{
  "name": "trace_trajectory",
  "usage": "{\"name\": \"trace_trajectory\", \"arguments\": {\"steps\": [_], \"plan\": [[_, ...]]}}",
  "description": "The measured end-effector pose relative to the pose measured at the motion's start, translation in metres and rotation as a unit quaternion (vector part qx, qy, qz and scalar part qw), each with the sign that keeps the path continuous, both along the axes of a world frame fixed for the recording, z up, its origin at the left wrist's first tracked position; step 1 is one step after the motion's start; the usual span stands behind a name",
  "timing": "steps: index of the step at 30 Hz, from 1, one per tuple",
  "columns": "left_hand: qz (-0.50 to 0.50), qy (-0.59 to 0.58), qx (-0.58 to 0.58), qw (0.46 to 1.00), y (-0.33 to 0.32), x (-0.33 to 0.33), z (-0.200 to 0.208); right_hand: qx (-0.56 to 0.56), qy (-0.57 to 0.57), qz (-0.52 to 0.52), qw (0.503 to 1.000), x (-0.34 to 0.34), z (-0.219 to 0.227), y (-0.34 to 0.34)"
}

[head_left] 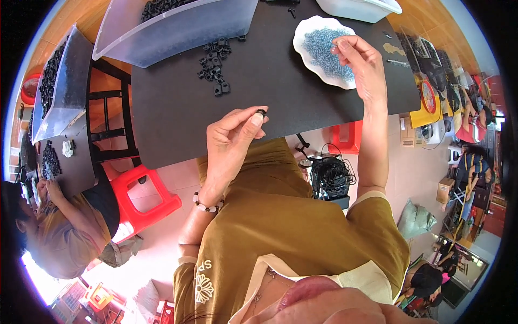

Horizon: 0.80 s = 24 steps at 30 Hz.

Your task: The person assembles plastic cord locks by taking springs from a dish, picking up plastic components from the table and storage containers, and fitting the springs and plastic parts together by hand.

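Observation:
My left hand [231,136] is closed in a pinch on a small black plastic part [261,112], held just above the near half of the dark table [167,108]. Over a white plate with a scalloped rim [300,53], my right hand [367,67] has its thumb and fingertips pressed together; anything between them is too small to make out. The plate holds a heap of tiny bluish, shiny pieces [319,51], perhaps screws. Several loose black plastic parts [211,67] lie in a cluster on the table, to the far left of my left hand.
A translucent bin [183,40] of black parts stands at the far left of the table, a white tub [361,8] at the far right. A co-worker [70,232] works at another table on the left, near a red stool [143,197]. Tangled black cables [330,177] lie below.

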<state>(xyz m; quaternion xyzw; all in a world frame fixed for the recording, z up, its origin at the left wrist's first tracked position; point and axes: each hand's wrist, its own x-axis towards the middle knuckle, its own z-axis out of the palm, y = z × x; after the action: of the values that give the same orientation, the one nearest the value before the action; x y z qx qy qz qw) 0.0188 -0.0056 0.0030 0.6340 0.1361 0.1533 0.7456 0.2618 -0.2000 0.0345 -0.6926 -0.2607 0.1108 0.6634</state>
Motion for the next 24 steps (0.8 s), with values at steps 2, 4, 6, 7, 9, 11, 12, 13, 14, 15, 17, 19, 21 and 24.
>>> {"name": "trace_trajectory", "arguments": {"steps": [2, 4, 6, 7, 9, 11, 12, 13, 14, 15, 17, 19, 21, 24], "plan": [[-0.005, 0.004, -0.03, 1.0, -0.002, 0.001, 0.0, 0.021, 0.018, 0.031, 0.999, -0.02, 0.003, 0.009], [-0.008, 0.009, -0.059, 0.998, -0.003, 0.003, 0.001, 0.042, 0.039, 0.062, 0.996, -0.045, 0.006, 0.021], [-0.038, -0.017, -0.127, 0.991, -0.003, 0.004, -0.001, 0.064, 0.052, 0.11, 0.99, -0.072, 0.008, 0.035], [-0.043, -0.018, -0.135, 0.99, -0.003, 0.004, -0.001, 0.069, 0.053, 0.122, 0.989, -0.082, 0.004, 0.041], [-0.041, -0.02, -0.137, 0.989, -0.002, 0.002, -0.002, 0.092, 0.083, 0.156, 0.98, -0.102, 0.004, 0.052], [-0.042, -0.023, -0.14, 0.989, -0.001, 0.001, -0.003, 0.109, 0.092, 0.168, 0.975, -0.114, -0.001, 0.061], [-0.039, -0.031, -0.147, 0.988, -0.001, -0.001, -0.005, 0.109, 0.093, 0.17, 0.975, -0.117, -0.004, 0.063], [-0.036, -0.04, -0.155, 0.986, 0.0, -0.002, -0.006, 0.112, 0.117, 0.182, 0.97, -0.121, -0.007, 0.065], [-0.033, -0.039, -0.156, 0.986, 0.001, -0.004, -0.006, 0.115, 0.141, 0.194, 0.964, -0.124, -0.009, 0.068], [-0.029, -0.042, -0.158, 0.986, 0.001, -0.005, -0.007, 0.11, 0.136, 0.183, 0.967, -0.128, -0.01, 0.07], [-0.023, -0.045, -0.162, 0.986, 0.002, -0.007, -0.008, 0.075, 0.072, 0.176, 0.979, -0.129, -0.013, 0.07], [-0.023, -0.048, -0.177, 0.983, 0.004, -0.01, -0.01, 0.041, 0.007, 0.166, 0.985, -0.126, -0.012, 0.07], [-0.028, -0.053, -0.179, 0.982, 0.005, -0.012, -0.011, 0.006, -0.305, 0.165, 0.938, -0.117, -0.009, 0.071], [-0.036, -0.051, -0.185, 0.981, 0.006, -0.014, -0.009, -0.004, -0.338, 0.164, 0.927, -0.118, -0.005, 0.065]]}}
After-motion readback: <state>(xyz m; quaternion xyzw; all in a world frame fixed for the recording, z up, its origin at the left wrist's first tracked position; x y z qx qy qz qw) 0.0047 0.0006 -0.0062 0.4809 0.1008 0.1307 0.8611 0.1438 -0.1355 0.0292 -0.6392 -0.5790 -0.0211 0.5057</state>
